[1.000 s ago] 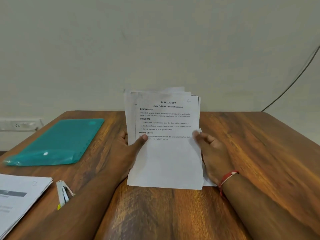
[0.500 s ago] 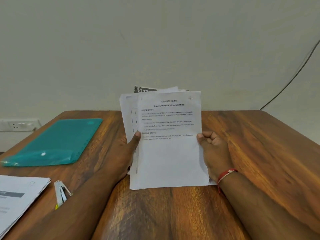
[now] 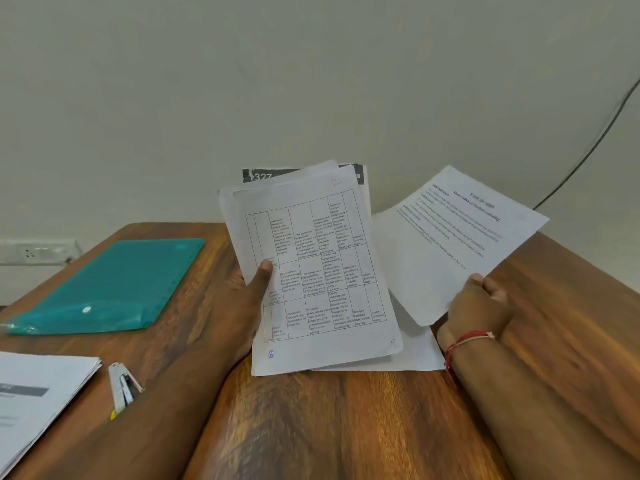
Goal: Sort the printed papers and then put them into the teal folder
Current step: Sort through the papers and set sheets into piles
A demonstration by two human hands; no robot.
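My left hand (image 3: pixel 244 299) grips a stack of printed papers (image 3: pixel 311 271) upright above the table, thumb on the front sheet, which shows a table of text. My right hand (image 3: pixel 476 303) pinches a single printed sheet (image 3: pixel 450 244) by its lower edge and holds it tilted to the right of the stack. Another white sheet (image 3: pixel 415 351) lies flat on the table under the stack's lower right corner. The teal folder (image 3: pixel 110 285) lies closed at the left of the table, apart from both hands.
A second pile of papers (image 3: pixel 38 393) sits at the near left edge, with a stapler (image 3: pixel 121 386) beside it. The wooden table (image 3: pixel 329 427) ends at a pale wall. A wall socket (image 3: pixel 34 251) is at far left, a dark cable (image 3: pixel 595 147) at right.
My right hand has pulled the top sheet off the stack and swung it out to the right, uncovering the sheet with the table. The left hand keeps holding the stack.
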